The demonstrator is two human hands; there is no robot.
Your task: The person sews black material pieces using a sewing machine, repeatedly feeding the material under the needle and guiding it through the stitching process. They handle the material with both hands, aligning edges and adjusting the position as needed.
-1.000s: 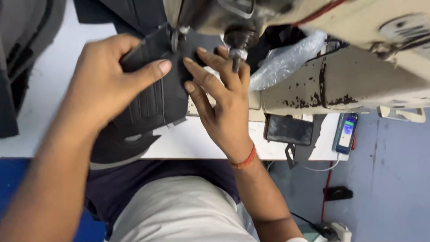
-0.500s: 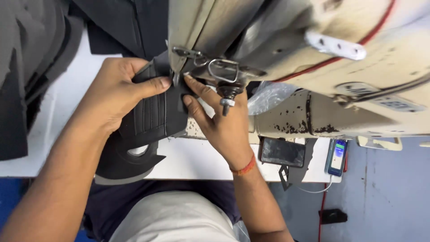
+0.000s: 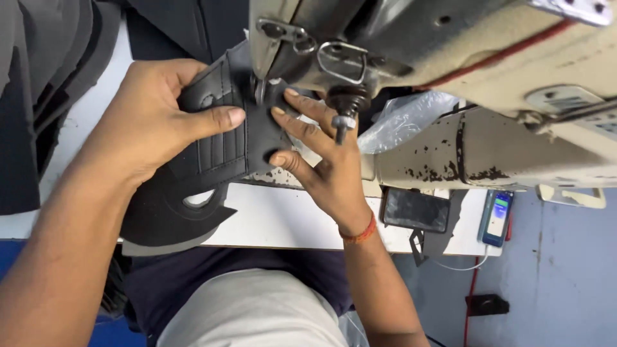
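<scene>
— Both hands on it?
— Yes. The black stitched panel (image 3: 222, 138) lay flat under the sewing machine head (image 3: 411, 45), long axis running toward me. My left hand (image 3: 151, 119) pinched its left edge; my right hand (image 3: 321, 160), fingers spread, pressed nearer the needle.

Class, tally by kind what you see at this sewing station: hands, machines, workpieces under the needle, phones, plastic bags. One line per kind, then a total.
Hands: 2, left hand and right hand
Sewing machine: 1
Black stitched piece: 1
Phones: 2, dark phone and lit phone
Clear plastic bag: 1
Total: 7
</scene>
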